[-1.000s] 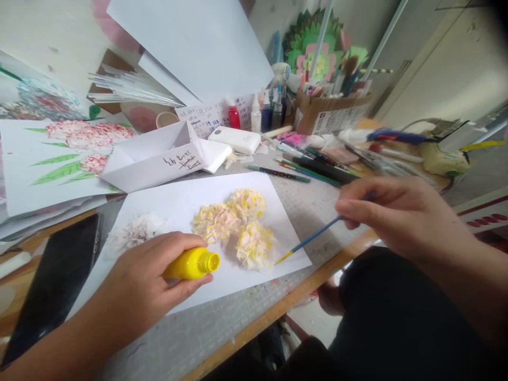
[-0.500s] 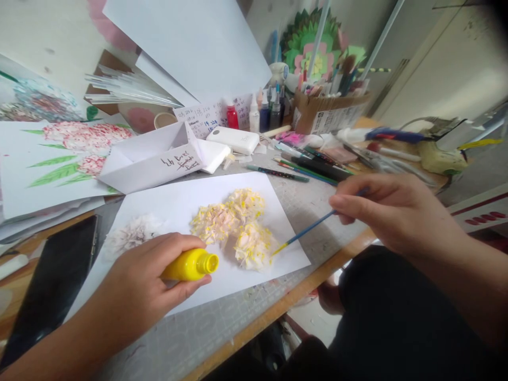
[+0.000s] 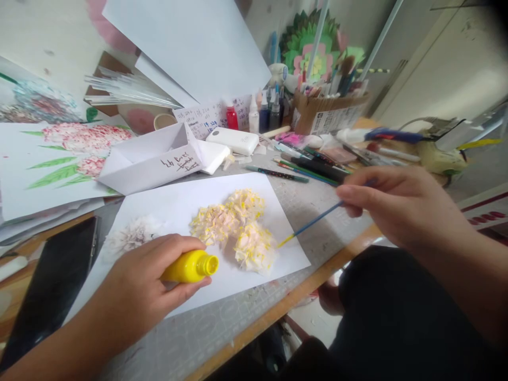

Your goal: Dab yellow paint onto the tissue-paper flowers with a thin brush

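Left hand [image 3: 146,286]: wrapped round a yellow bottle [image 3: 191,266], uncapped, lying nearly level above the white sheet [image 3: 166,203], mouth toward the flowers. Right hand [image 3: 392,209]: fingers pinched on a thin blue brush [image 3: 313,225], its yellow-loaded tip just beside the nearest of three yellow-dabbed paper flowers [image 3: 238,227]; whether tip and petals touch cannot be made out. One unpainted flower [image 3: 133,235] sits left on the same sheet. Dark phone [image 3: 51,286] at the sheet's left edge; folded paper box [image 3: 153,159] behind; pencils [image 3: 293,169] to the right. Hazards, judged: open bottle held flat may dribble paint onto sheet or flowers if squeezed or tipped further; heavy brush pressure could crush or tear the thin petals; a drip from the tip would spot the bare paper.
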{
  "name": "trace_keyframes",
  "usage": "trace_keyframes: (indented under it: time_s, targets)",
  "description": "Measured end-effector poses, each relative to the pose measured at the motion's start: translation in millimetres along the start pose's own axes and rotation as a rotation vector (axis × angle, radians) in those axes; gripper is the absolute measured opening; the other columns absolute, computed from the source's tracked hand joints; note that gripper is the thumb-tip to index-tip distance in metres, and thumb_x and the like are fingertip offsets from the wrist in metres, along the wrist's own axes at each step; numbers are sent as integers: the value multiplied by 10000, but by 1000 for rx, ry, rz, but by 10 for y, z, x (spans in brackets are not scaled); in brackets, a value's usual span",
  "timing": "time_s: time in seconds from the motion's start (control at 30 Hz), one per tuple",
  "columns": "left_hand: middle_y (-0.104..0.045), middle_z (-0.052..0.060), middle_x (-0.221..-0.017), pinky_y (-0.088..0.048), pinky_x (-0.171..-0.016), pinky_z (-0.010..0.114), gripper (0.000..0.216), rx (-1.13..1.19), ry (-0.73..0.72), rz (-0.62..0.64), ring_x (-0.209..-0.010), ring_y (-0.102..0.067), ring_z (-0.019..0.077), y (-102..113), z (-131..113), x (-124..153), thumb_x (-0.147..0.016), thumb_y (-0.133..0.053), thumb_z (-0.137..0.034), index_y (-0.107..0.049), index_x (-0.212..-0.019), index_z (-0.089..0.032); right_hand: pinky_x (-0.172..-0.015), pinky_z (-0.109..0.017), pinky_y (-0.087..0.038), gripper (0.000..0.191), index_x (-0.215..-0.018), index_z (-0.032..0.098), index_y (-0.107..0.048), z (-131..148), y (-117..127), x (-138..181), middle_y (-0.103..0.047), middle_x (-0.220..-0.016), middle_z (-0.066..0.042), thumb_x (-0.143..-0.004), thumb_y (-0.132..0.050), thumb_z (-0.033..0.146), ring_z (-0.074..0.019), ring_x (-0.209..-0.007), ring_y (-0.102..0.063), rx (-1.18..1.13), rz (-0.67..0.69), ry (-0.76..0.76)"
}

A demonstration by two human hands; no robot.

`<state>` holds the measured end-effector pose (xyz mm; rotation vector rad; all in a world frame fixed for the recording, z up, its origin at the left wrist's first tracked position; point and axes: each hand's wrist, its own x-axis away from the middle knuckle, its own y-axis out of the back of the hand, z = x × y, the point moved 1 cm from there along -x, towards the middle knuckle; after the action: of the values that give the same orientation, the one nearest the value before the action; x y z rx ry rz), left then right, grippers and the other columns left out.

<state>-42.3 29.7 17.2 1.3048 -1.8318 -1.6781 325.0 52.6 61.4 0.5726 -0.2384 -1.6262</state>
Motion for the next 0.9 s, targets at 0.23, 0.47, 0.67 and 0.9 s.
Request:
trace_keyframes:
  time_s: [0.23,0.47,0.67,0.9]
  targets:
    - [-797,-43,-968,-590,-830,276,395,21,67,13,-801,-767,188,-24,26,47,-948,-615,-692,-686,-1095,-332,-410,-227,-289,522,-551,211,-695,32,-45,22,-610,-476,-15,-701,-843,689,-94,-417,-438,-18,90,-8]
    - [-803,-8,-961,-590,-874,321,499,51,150,0,-804,-763,217,-26,-13,42,-934,-556,-765,-721,-1061,-311,-442,-237,-339,541,-566,202,-696,-11,-44,-17,-601,-481,-9,-732,-823,701,-103,-435,-481,-52,29,-13]
    - [-797,-17,-923,-586,-810,313,457,61,149,2,-775,-750,216,-28,-46,31,-927,-581,-747,-711,-1045,-326,-445,-242,-378,548,-564,196,-690,11,-87,-29,-610,-481,-12,-709,-843,702,-118,-431,-523,-47,108,-35]
    - [-791,-7,-952,-575,-862,321,488,49,140,9,-800,-746,216,-34,-48,39,-949,-538,-763,-702,-1058,-316,-426,-201,-335,531,-550,180,-667,-31,-76,-34,-581,-462,6,-709,-881,640,-75,-416,-470,-170,18,-95]
